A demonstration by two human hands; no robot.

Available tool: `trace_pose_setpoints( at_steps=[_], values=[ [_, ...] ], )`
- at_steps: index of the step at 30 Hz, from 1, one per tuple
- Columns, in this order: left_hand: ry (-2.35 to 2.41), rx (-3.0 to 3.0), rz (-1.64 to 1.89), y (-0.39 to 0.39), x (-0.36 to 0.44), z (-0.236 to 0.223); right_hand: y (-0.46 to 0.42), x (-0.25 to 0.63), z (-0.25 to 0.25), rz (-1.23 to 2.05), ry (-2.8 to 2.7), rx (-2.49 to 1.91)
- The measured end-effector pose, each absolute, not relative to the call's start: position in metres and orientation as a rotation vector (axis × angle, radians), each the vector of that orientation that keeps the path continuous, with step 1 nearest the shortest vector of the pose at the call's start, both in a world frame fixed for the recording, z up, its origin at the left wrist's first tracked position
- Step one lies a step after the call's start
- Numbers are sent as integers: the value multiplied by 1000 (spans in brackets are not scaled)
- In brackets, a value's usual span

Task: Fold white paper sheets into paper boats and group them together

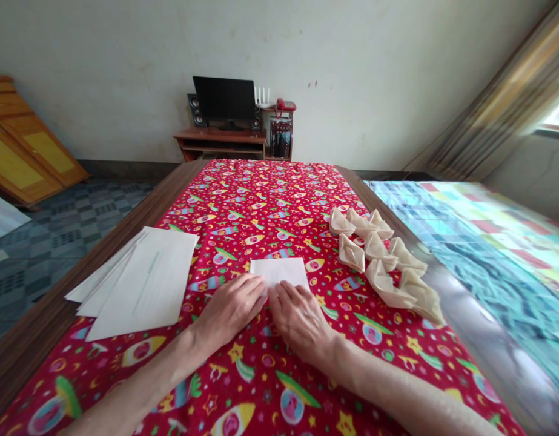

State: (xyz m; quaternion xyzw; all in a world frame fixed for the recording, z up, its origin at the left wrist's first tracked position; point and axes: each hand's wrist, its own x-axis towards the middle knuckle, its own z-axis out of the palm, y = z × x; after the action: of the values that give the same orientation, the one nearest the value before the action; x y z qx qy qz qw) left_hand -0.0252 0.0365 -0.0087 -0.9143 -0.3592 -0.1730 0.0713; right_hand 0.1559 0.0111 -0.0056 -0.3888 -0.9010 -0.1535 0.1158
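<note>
A small white piece of paper (279,268), which looks folded, lies on the red patterned tablecloth in the middle of the head view. My left hand (234,306) grips its near left part, fingers bent and close together. At its near right part, my right hand (301,318) presses down with closed fingers. Both hands cover the near edge of the paper, and the thumbs are mostly hidden. To the left lies a fanned stack of white paper sheets (147,281). On the right sit several folded paper boats (381,260), grouped in uneven rows.
The tablecloth (261,200) covers a dark wooden table (29,363). Beyond it stands a desk (220,136) with a monitor (224,100), speakers and a red telephone (284,105). A bed with a patterned sheet (479,254) adjoins the right side; a wooden cabinet (29,145) stands far left.
</note>
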Motion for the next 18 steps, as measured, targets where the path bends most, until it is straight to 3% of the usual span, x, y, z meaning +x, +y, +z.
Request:
trace_pose_setpoints(
  at_steps=[7,18],
  values=[
    [-929,-2731,-560,30,-25,3,18,164,-6,-438,-2617,-1156],
    [-1006,-2732,-852,52,-53,-4,34,189,12,-544,-2403,-641]
  ],
)
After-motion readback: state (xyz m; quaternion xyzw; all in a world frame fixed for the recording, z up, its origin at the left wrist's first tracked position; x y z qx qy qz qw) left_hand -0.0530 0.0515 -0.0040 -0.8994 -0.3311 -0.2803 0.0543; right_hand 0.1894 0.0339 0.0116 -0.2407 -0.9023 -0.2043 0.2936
